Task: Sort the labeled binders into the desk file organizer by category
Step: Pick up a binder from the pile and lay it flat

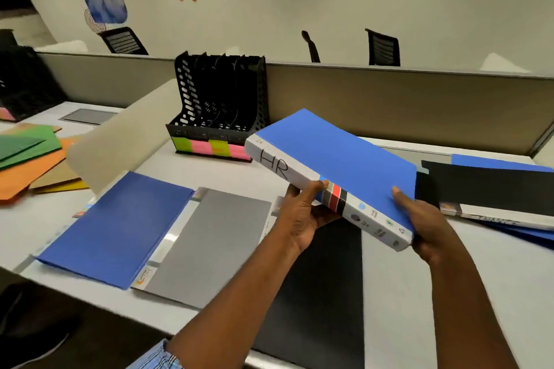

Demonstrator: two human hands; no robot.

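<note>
Down at the near edge of the white counter (168, 171) lies a flat, matte black folder (323, 293). Just above it, the left hand (302, 216) and right hand (425, 225) both grip the blue binder (338, 156). It's held off the surface and tilted, fingers (292, 193) curled under and thumbs on top, with the white spine showing handwritten "HR". Left of them, a smooth blue folder (114, 228) and a grey folder (209, 243) lie flat side by side. To the right there's a loose stack of black and blue binders (485, 189). Further back stands the black perforated plastic file organizer (221, 99), upright slots open, with green and pink sticky labels (209, 147) along its base. Far left, green and orange paper folders (27, 156) fan out.
</note>
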